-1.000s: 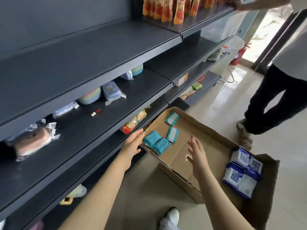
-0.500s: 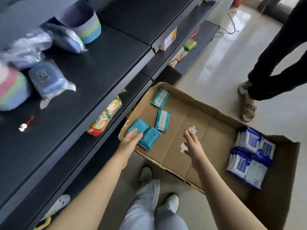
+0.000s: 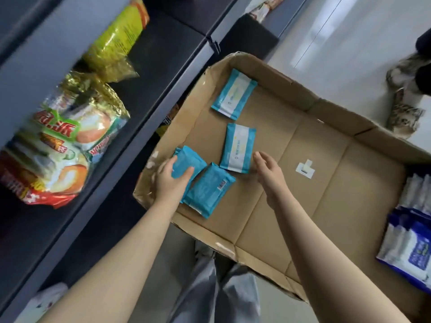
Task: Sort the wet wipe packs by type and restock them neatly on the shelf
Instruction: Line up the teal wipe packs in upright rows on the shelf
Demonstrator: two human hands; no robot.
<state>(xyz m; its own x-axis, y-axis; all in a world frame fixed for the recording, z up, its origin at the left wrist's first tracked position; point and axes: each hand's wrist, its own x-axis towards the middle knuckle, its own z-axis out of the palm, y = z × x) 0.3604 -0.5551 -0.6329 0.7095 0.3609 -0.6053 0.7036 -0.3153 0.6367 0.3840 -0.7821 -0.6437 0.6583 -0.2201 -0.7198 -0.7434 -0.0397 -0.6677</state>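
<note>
An open cardboard box (image 3: 303,194) lies on the floor beside the dark shelf (image 3: 140,127). In its left part lie two plain teal wet wipe packs. My left hand (image 3: 171,183) grips the left teal pack (image 3: 190,159), fingers on its left edge and thumb on top. The second teal pack (image 3: 207,191), barcode up, lies against it. Two teal packs with white labels lie further in, the near labelled pack (image 3: 239,148) and the far labelled pack (image 3: 234,96). My right hand (image 3: 268,174) hovers open just right of the near one. Blue-and-white packs (image 3: 410,241) are piled at the box's right end.
Snack bags (image 3: 60,145) and a yellow bag (image 3: 116,36) fill the low shelf on the left. Another person's shoes (image 3: 404,117) stand beyond the box's far right corner. My own legs (image 3: 221,290) are below the box's near rim. A white tape patch (image 3: 305,170) sticks to the box floor.
The view has dropped closer to the box. My left hand has slid onto the left teal pack and curled around it. My right hand has moved left toward the near labelled pack.
</note>
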